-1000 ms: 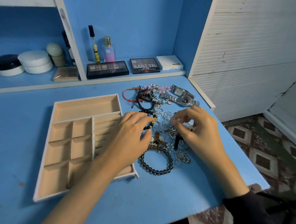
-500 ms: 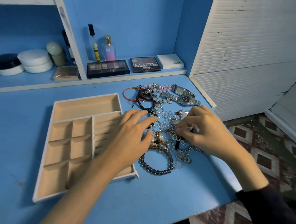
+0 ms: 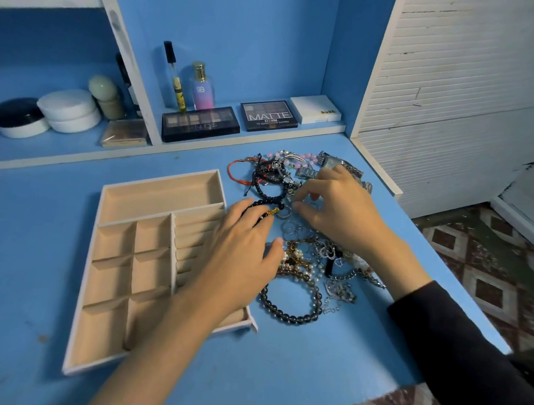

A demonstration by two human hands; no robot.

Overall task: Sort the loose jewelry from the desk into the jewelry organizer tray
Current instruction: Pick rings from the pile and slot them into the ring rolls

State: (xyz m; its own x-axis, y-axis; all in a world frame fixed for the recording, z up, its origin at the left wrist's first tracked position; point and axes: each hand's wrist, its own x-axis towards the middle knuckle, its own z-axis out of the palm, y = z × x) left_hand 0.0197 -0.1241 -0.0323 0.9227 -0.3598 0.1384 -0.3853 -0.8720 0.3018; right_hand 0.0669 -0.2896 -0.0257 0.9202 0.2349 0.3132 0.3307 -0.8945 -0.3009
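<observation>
Resting palm down over the right edge of the jewelry organizer tray (image 3: pixel 160 181), the left hand (image 3: pixel 240 258) is open, fingers straight and loosely spread. Its fingertips touch a black bead bracelet (image 3: pixel 271 198); the thumb lies against the tangle.

The loose jewelry pile (image 3: pixel 303 254) is on the blue desk (image 3: pixel 26 244), just at 3 o'clock from the tray, touching neither wall nor compartment as far as can be seen.

The right hand (image 3: pixel 339 212), dark sleeve (image 3: pixel 442 333) behind it, arches over the pile's 12 o'clock part. Its fingers are curled, tips down among silver rings (image 3: pixel 291 229). Thumb and forefinger are close together, but I cannot tell whether they hold a piece.

A smoky bead bracelet (image 3: pixel 287 317) lies at the pile's 6 o'clock edge. A red cord bracelet (image 3: pixel 233 173) is at 10 o'clock and a metal watch (image 3: pixel 338 162) at 1 o'clock, partly under the right fingers.

On the shelf at 12 o'clock are two eyeshadow palettes (image 3: pixel 200 123), a white box (image 3: pixel 315 109) and a perfume bottle (image 3: pixel 201 88). White jars (image 3: pixel 69 109) stand at 10 o'clock.
</observation>
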